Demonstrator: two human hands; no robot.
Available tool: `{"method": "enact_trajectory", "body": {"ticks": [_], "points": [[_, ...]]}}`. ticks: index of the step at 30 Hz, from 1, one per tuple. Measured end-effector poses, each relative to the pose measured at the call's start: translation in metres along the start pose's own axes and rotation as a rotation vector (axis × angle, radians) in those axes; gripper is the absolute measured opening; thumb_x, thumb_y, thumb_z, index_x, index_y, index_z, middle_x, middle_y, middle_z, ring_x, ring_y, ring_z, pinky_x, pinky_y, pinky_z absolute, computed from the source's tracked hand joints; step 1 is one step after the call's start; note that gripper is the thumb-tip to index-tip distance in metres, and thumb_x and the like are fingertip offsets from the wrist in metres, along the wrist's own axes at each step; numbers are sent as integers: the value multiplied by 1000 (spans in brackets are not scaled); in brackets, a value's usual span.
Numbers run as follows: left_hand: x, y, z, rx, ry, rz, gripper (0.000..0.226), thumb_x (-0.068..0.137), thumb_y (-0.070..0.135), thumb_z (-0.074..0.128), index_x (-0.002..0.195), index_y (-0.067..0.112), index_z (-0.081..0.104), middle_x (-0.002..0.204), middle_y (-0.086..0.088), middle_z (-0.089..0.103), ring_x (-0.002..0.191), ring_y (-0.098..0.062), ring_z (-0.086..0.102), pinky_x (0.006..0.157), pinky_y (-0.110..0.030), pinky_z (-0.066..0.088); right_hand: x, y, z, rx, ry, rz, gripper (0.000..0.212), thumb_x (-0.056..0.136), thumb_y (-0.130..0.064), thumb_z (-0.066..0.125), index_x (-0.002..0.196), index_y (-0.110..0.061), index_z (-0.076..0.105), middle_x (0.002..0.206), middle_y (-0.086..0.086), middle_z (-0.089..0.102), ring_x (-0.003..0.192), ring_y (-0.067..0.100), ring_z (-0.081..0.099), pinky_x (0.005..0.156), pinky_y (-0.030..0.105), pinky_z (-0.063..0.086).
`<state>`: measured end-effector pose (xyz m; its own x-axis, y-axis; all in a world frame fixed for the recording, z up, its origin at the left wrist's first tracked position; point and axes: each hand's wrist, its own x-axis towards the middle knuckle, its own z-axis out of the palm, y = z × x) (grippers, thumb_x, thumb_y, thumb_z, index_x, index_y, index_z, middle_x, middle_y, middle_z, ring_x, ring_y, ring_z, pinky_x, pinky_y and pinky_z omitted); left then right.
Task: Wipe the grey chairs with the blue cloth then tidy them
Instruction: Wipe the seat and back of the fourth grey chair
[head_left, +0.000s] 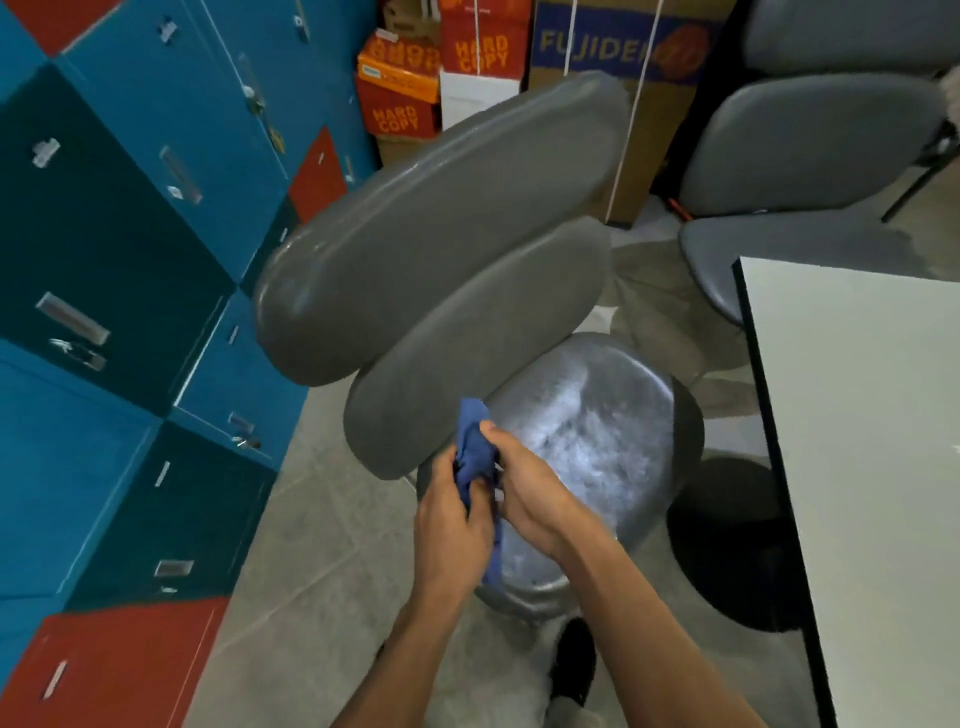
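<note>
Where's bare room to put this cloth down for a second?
The white table top on the right is bare as far as visible. The chair seat under both hands is open too. The far wall is crowded with cardboard boxes and more grey chairs.

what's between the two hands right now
In the head view, the bunched blue cloth lies between them: the left hand and the right hand both grip it, above the seat of the grey chair.
</note>
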<state>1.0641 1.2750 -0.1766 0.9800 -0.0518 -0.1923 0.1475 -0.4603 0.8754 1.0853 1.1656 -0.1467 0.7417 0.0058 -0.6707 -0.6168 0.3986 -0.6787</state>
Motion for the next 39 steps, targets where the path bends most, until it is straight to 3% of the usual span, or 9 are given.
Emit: {"method": "enact_trajectory", "body": {"ticks": [7,10,13,16,22,28,31,34,39], "points": [[-3,13,69,-81,69,-121,42,104,18,58,108,58,45,104,23,60,92,14,61,77,-16,49,17,-7,-50,-395,-49,22,36,104,-49,46,95,-18,63,91,3,68,94,19,66,98,39,51],[18,12,80,-112,144,-130,30,103,20,58,122,43,52,110,16,64,97,6,64,82,-23,53,36,-17,-66,-541,-60,-60,40,105,-49,41,111,-18,65,108,2,70,98,12,66,100,36,49],[51,7,81,-148,237,-107,22,103,18,55,124,23,57,114,3,66,101,-7,65,84,-21,50,59,-39,-75,-593,-14,-166,53,99,-61,44,140,-29,56,140,-8,59,125,9,56,111,37,43],[86,0,81,-139,362,-62,26,103,20,57,129,15,58,115,-1,62,102,-10,62,84,-15,45,85,-73,-84,-743,58,-380,49,103,-49,47,147,-28,48,134,-15,54,122,1,50,105,23,36],[135,-29,78,-12,590,20,31,100,14,63,130,5,61,113,-2,54,100,-10,56,85,-18,42,179,-103,-97,-1095,169,-702,49,104,-45,46,149,-27,44,141,1,46,121,25,54,106,45,44],[155,-59,67,225,867,232,37,93,13,59,126,-3,61,118,-21,52,104,-11,51,90,-7,37,267,-53,-131,-1355,221,-819,60,103,-44,44,157,-22,31,165,8,19,153,34,13,121,61,22],[171,-70,62,366,979,405,35,88,-2,61,123,-3,61,119,-30,48,106,-29,54,97,-21,42,289,-46,-130,-1424,202,-1001,65,102,-44,44,160,-24,23,169,5,7,156,32,0,121,65,12],[204,-91,62,655,1016,542,37,90,0,62,127,7,62,136,-18,50,122,-41,48,105,-49,43,313,-56,-119,-1448,220,-1170,70,101,-43,47,161,-22,19,170,6,5,156,33,-1,120,68,11],[240,-130,78,1023,944,545,40,101,15,55,140,21,59,153,-10,51,147,-40,33,120,-57,27,348,-58,-122,-1493,310,-1335,74,100,-42,49,162,-24,14,170,6,7,156,33,3,116,73,11]]}}
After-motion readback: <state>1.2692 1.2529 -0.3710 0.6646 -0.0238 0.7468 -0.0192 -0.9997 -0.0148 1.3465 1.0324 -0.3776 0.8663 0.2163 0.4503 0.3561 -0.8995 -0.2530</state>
